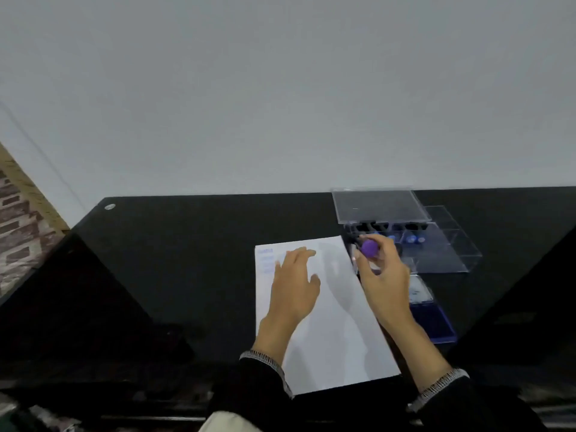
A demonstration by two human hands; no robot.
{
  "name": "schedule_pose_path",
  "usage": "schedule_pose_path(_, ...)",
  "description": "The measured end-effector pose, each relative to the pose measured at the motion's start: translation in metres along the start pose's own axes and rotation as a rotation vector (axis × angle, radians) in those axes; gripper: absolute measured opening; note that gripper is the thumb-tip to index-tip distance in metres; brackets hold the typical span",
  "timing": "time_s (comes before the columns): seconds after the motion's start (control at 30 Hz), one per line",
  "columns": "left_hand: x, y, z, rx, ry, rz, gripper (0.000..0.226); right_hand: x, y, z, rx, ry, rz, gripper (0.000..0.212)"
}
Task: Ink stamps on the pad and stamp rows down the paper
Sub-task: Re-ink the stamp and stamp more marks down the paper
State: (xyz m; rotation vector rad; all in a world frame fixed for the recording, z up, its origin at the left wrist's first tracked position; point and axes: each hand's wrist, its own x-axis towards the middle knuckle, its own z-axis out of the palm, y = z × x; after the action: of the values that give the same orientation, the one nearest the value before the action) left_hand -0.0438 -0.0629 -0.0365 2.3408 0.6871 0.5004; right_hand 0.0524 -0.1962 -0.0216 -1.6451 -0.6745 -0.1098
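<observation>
A white sheet of paper (330, 310) is lying on the black desk (193, 260), set toward the desk's near edge and turned slightly askew, and it is being pressed flat by the left hand (294, 285), whose fingers are being kept straight and spread over the sheet's far left part with nothing grasped. A short column of faint blue stamped marks (266, 260) is showing near the paper's far left corner, just beside the fingertips of that hand. A stamp with a round purple knob (369, 247) is being pinched between the thumb and curled fingers of the right hand (381, 275), which is being held just past the paper's far right corner. Directly beyond that hand, a clear plastic stamp case (436, 251) is standing open toward the desk's far edge, its lid (378, 204) being propped upright, and a few blue stamps (414, 239) are sitting in its compartments. A blue ink pad (436, 322) is lying open just beside the paper's right edge, partly hidden by the right forearm. Dark sleeves with pale knitted cuffs (436, 388) are being worn on both arms.
</observation>
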Motion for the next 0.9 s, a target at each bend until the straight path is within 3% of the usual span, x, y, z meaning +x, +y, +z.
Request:
schedule_pose_path(0.1,0.008,0.041,0.040,-0.189,0.020,0.098,0.039,0.010,0.006,-0.056,-0.008,0.152,-0.001,0.026)
schedule_pose_path(0.27,0.014,0.043,0.083,-0.191,0.051,0.209,0.037,0.008,0.034,-0.111,-0.097,0.188,0.080,0.024)
schedule_pose_path(0.53,0.020,0.024,0.100,-0.086,0.131,0.254,0.034,0.029,0.052,-0.103,-0.008,0.138,0.079,0.033)
schedule_pose_path(0.63,0.021,0.021,0.102,-0.087,0.135,0.241,0.035,0.054,0.047,-0.087,-0.032,0.053,0.078,0.029)
schedule_pose_path(0.8,0.021,0.022,0.102,-0.118,0.141,0.245,0.035,0.091,0.048,-0.068,-0.242,-0.266,0.187,0.030)
schedule_pose_path(0.9,0.020,0.021,0.101,-0.132,0.137,0.241,0.034,0.102,0.049,-0.066,-0.336,-0.349,0.272,0.022)
